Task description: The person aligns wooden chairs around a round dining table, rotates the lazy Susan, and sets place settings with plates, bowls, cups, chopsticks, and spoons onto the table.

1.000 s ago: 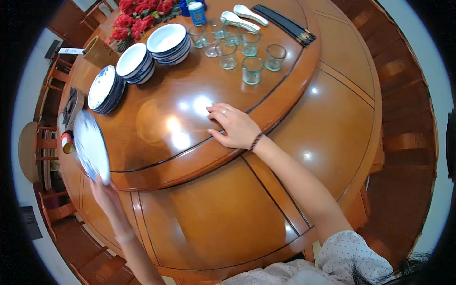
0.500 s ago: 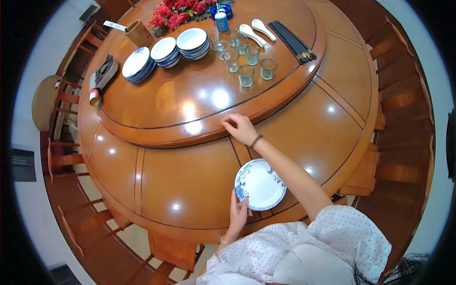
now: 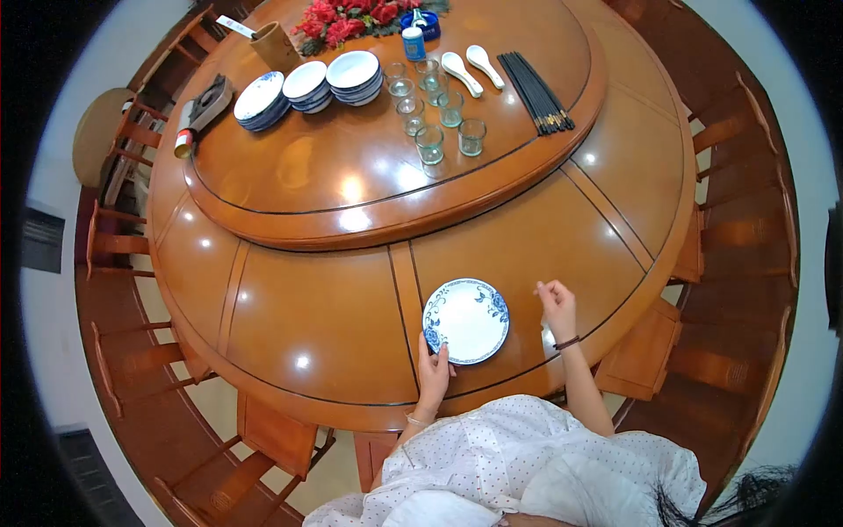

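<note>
A white plate with blue flowers (image 3: 466,321) is above or on the near part of the round wooden table (image 3: 316,303); whether it touches the wood I cannot tell. My left hand (image 3: 433,376) grips its lower left rim, thumb on top. To the right of the plate my right hand (image 3: 558,309) hovers with curled fingers, apart from the plate; its fingertips are pressed together and nothing shows in them.
On the raised turntable (image 3: 395,224) stand stacked plates (image 3: 260,97), two stacks of bowls (image 3: 353,70), several glasses (image 3: 429,145), two white spoons (image 3: 463,74), black chopsticks (image 3: 536,95) and red flowers (image 3: 351,19). A portable stove (image 3: 207,104) stands at the left.
The plate has come from the left side to the near edge in my left hand. My right hand has left the turntable and moved to the plate's right. The view has shifted.
</note>
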Demonstrator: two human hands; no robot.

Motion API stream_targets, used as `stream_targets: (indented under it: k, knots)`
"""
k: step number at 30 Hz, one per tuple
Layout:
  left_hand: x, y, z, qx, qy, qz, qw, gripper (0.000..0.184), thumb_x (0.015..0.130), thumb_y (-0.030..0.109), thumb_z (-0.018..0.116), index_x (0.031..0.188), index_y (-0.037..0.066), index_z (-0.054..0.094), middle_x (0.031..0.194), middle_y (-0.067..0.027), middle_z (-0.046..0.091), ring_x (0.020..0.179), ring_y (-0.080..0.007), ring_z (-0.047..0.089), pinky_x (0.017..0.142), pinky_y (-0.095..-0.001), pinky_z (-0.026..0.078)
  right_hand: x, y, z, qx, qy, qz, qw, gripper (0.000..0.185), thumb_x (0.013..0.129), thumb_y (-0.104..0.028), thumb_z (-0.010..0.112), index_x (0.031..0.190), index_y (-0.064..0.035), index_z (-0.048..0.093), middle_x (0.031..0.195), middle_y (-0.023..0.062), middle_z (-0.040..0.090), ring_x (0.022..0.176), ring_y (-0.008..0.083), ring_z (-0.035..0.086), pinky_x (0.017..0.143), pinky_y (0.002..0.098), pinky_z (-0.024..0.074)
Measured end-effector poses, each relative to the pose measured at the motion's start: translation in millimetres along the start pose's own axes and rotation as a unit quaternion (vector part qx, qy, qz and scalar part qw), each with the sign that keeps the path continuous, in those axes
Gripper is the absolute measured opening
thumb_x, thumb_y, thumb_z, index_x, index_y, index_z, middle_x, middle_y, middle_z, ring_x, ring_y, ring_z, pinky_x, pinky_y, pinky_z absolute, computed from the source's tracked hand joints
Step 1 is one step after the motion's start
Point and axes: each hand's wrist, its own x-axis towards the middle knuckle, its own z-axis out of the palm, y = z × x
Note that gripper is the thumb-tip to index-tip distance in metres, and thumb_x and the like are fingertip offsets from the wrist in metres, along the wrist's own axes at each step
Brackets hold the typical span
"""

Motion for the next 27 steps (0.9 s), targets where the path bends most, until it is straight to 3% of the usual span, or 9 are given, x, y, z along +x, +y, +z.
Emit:
stream_targets:
  k: [5, 6, 7, 9, 13, 16, 19, 23, 27]
  knots:
    - [0, 14, -8, 0.051, 0.019, -0.011, 0.998, 0.059, 0.086, 0.015, 0.047, 0.131, 0.000, 0.013, 0.068, -0.0086, 0.057, 0.041, -0.0101, 0.049, 0.037, -0.0216, 0.039, 9, -5, 28, -0.001, -0.110, 0.046, 0.993, 0.018, 0.081, -0.016, 0.056, 0.071, -0.0019, 0.056, 0.054, -0.0026, 0.047, 0.048, 0.0031, 0.041, 0.043, 0.0176, 0.0314]
    - [-1, 34, -9, 0.156, 0.034, -0.017, 0.987, 0.059, 0.085, 0.017, 0.048, 0.130, 0.000, 0.014, 0.063, -0.0092, 0.058, 0.041, -0.0118, 0.051, 0.037, -0.0231, 0.040, 13, -7, 38, 0.002, -0.117, 0.046, 0.992, 0.018, 0.081, -0.016, 0.056, 0.071, -0.0019, 0.056, 0.054, -0.0026, 0.047, 0.048, 0.0031, 0.041, 0.043, 0.0176, 0.0314]
    - [3, 47, -13, 0.258, 0.048, -0.023, 0.965, 0.059, 0.085, 0.020, 0.048, 0.130, 0.000, 0.015, 0.059, -0.0097, 0.058, 0.041, -0.0136, 0.052, 0.037, -0.0246, 0.041, 18, -10, 50, -0.002, -0.109, -0.016, 0.994, 0.016, 0.081, -0.015, 0.056, 0.072, -0.0017, 0.056, 0.056, -0.0011, 0.049, 0.052, 0.0047, 0.044, 0.045, 0.0180, 0.0343]
    - [20, 52, -28, 0.233, 0.108, 0.019, 0.966, 0.052, 0.086, 0.023, 0.047, 0.126, -0.001, 0.024, 0.054, -0.0096, 0.058, 0.041, -0.0146, 0.053, 0.040, -0.0258, 0.042, 36, -16, 63, -0.003, -0.105, -0.081, 0.991, 0.015, 0.080, -0.014, 0.057, 0.072, -0.0014, 0.056, 0.059, 0.0004, 0.051, 0.056, 0.0064, 0.048, 0.048, 0.0183, 0.0372]
    - [83, 109, -49, 0.270, 0.131, 0.093, 0.949, 0.032, 0.087, 0.021, 0.046, 0.112, 0.000, 0.045, 0.056, -0.0051, 0.056, 0.046, -0.0089, 0.052, 0.040, -0.0207, 0.040, 87, -33, 81, -0.048, -0.075, -0.109, 0.990, 0.029, 0.076, -0.010, 0.060, 0.101, -0.0023, 0.048, 0.098, 0.0099, 0.055, 0.084, 0.0161, 0.054, 0.064, 0.0268, 0.0460]
    - [170, 144, -54, 0.217, 0.110, 0.223, 0.944, 0.029, 0.087, 0.020, 0.047, 0.109, 0.002, 0.047, 0.059, -0.0036, 0.055, 0.046, -0.0073, 0.050, 0.040, -0.0199, 0.038, 135, -40, 100, -0.028, -0.024, -0.165, 0.986, 0.039, 0.075, -0.012, 0.062, 0.107, -0.0008, 0.044, 0.105, 0.0133, 0.051, 0.096, 0.0212, 0.051, 0.072, 0.0308, 0.0448]
    - [252, 216, -36, 0.089, 0.085, 0.202, 0.972, 0.039, 0.085, 0.021, 0.048, 0.116, -0.002, 0.039, 0.058, -0.0087, 0.057, 0.045, -0.0117, 0.052, 0.041, -0.0243, 0.040, 175, -56, 115, -0.082, 0.006, -0.214, 0.973, 0.056, 0.072, -0.014, 0.065, 0.116, 0.0007, 0.034, 0.116, 0.0166, 0.043, 0.109, 0.0267, 0.042, 0.083, 0.0348, 0.0407]
    - [386, 281, -35, 0.150, 0.143, 0.210, 0.956, 0.062, 0.083, 0.032, 0.046, 0.127, -0.004, 0.022, 0.062, -0.0129, 0.061, 0.042, -0.0149, 0.054, 0.039, -0.0250, 0.042, 219, -52, 134, -0.110, 0.033, -0.232, 0.966, 0.076, 0.069, -0.016, 0.069, 0.124, 0.0029, 0.021, 0.126, 0.0192, 0.031, 0.118, 0.0301, 0.031, 0.094, 0.0389, 0.0325]
    - [448, 315, -36, 0.204, 0.176, 0.164, 0.949, 0.041, 0.082, 0.026, 0.046, 0.100, -0.011, 0.041, 0.061, -0.0151, 0.060, 0.044, -0.0184, 0.057, 0.040, -0.0281, 0.046, 239, -46, 149, -0.080, 0.026, -0.263, 0.961, 0.075, 0.069, -0.016, 0.069, 0.123, 0.0047, 0.021, 0.126, 0.0195, 0.032, 0.117, 0.0296, 0.034, 0.094, 0.0374, 0.0323]
